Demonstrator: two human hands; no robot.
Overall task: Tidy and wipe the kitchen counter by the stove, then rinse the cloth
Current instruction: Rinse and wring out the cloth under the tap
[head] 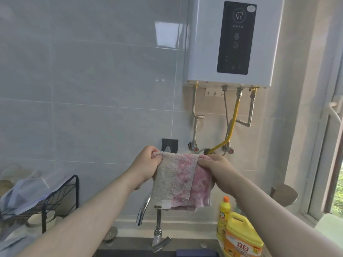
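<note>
A worn pink and beige cloth [178, 180] hangs between both raised hands in front of the tiled wall. My left hand [148, 164] grips its top left corner. My right hand [215, 166] pinches its top right corner, where the cloth folds over itself. Just behind the cloth's upper edge a dark wall hook plate [169, 144] sticks to the tiles. Below the cloth stands the chrome faucet [146, 208], over the dark sink [167, 252] at the bottom edge.
A white water heater [233, 41] hangs at the upper right, with hoses and valves [230, 150] beneath it. A yellow detergent jug [243, 238] and a yellow bottle [223, 216] stand right of the faucet. A black dish rack [61, 193] with bowls stands at the left. A window is at the far right.
</note>
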